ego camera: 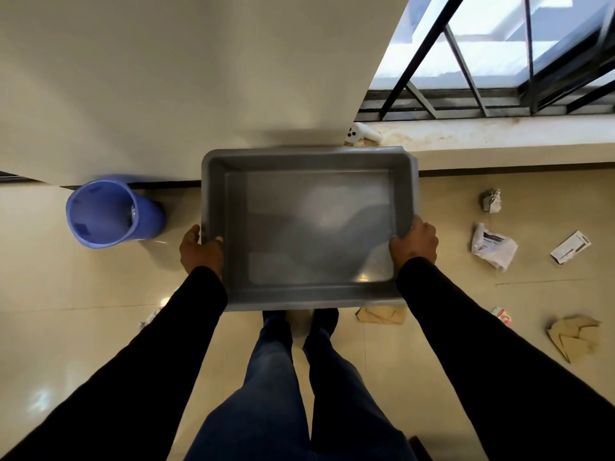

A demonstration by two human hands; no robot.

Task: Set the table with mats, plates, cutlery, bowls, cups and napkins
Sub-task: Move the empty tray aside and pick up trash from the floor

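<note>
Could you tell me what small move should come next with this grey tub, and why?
Probably set the grey tub down. It looks empty, both the left hand and right hand grip its sides, and no tableware is in view, so the hands need freeing.

Daylight enters through the barred window (499, 51), far beyond the fingers of the right hand (414, 242), and its panes are blown out to white. The grey tub (309, 161) between both sets of fingers shows a hazy pale glare on its floor and soft motion blur along its far rim. The glossy floor tiles (83, 327) carry small reflections. Straight lines bow toward the frame edges.
</note>
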